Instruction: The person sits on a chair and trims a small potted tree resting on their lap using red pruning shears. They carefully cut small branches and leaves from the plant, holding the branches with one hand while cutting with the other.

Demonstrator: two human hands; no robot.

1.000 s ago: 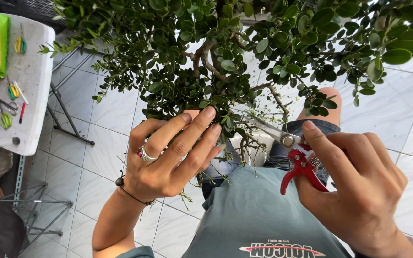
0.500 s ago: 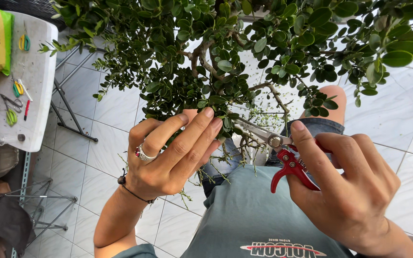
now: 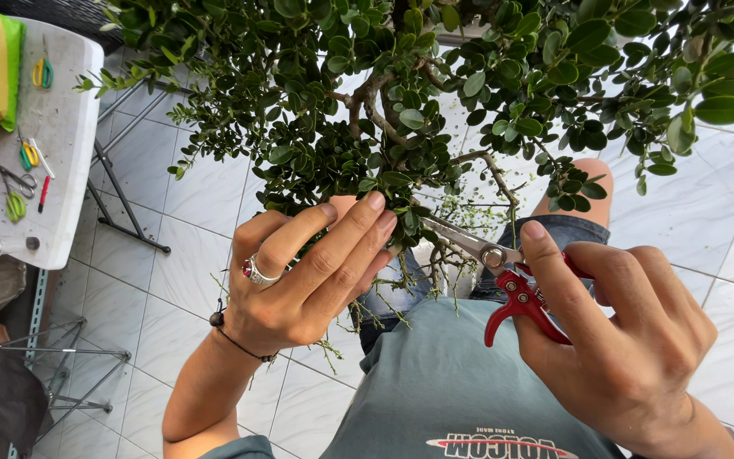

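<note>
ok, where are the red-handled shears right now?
Head view, right of centre: red-handled shears in the right hand, blades pointing left toward the left hand under the shrub's foliage.

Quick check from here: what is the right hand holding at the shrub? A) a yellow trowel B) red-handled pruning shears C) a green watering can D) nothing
B: the right hand grips red-handled pruning shears, blades reaching into the shrub foliage beside the left hand.

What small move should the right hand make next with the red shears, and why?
Probably close the handles for one snip. The right hand holds the red shears with the blades slightly apart, pointing into the low twigs of the small tree, and the left hand has its fingertips on the foliage right beside the blade tips.
</note>
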